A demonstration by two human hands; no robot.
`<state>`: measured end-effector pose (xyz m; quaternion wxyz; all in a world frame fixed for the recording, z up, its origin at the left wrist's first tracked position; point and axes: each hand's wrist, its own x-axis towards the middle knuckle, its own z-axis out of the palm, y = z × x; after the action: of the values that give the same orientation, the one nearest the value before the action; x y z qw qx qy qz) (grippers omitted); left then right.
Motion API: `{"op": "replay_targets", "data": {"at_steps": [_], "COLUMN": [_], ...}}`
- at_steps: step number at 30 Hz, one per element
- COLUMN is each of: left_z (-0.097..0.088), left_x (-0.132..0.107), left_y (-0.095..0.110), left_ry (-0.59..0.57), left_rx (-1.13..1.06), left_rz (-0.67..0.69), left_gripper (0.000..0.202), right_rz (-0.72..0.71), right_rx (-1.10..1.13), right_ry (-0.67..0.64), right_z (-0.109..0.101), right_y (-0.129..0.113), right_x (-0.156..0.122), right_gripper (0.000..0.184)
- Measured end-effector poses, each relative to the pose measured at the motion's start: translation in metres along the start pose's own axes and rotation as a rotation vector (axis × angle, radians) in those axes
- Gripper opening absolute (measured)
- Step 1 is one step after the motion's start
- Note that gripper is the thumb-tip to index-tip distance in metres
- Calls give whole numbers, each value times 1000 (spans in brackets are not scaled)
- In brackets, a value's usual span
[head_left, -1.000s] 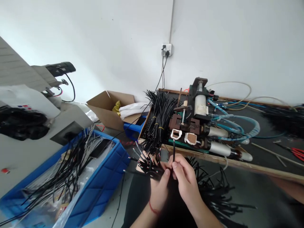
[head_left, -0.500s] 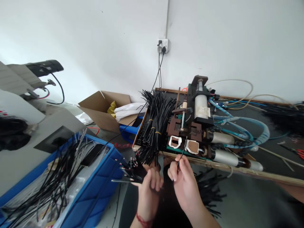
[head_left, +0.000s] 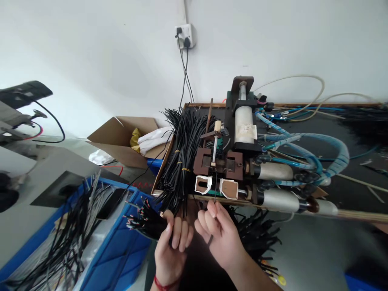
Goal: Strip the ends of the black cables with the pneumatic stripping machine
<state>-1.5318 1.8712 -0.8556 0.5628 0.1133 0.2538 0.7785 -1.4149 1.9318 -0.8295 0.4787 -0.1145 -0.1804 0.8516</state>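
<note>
My left hand (head_left: pixel 172 242) is wrapped round a bundle of black cables (head_left: pixel 148 221), whose cut ends with small coloured wire tips point left. Between the thumb and fingers of my right hand (head_left: pixel 220 232) is a single thin black cable (head_left: pixel 215 194). Its far end reaches up into the gap between the brown jaws (head_left: pixel 216 163) of a pneumatic clamping machine. Just in front of those jaws are two white-edged pads (head_left: pixel 228 189), one on each side of the cable. Whether the cable touches the jaws, I cannot tell.
Tied black cables (head_left: pixel 178 161) lie left of the machine on the bench. Air cylinders (head_left: pixel 280 200) and blue hoses (head_left: pixel 330 153) extend right. A blue crate (head_left: pixel 121 238) holding cables stands lower left, with a cardboard box (head_left: pixel 121 141) behind. More cables (head_left: pixel 257 234) hang below the bench edge.
The view has shifted to the right. My right hand has brought the cable up and forward, so its end now lies between the machine's jaws. My left hand still holds the bundle.
</note>
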Motion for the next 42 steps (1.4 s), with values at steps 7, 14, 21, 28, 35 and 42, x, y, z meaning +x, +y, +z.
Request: {"op": "replay_targets", "data": {"at_steps": [7,14,21,28,35,42], "left_z": [-1,-3,-1,-3,-9,-13], "left_x": [2,0,-1,-4,-8,-9], "left_y": [-2,-2,-7,-21,-23,-20], "left_ry": [-7,-79,-166,-256,-250,-179], "left_rx": [15,34,43,11,19,53], "left_rz": [10,0,16,127,143,138], "left_gripper": [22,20,14,27,10,9], "right_rz": [85,71,-150,-86,636,898], "right_rx": [84,117,-263,-1471,-2261,-2297], "right_ry": [-56,-65,-44,-321,-254,99], "right_z": [-1,2,-9,-29,-47,-131], "right_y": [-4,0,7,-27,-38,-102], "right_x": [5,4,-7,-22,-9,-32], "right_gripper": [38,34,40,43,39,41]}}
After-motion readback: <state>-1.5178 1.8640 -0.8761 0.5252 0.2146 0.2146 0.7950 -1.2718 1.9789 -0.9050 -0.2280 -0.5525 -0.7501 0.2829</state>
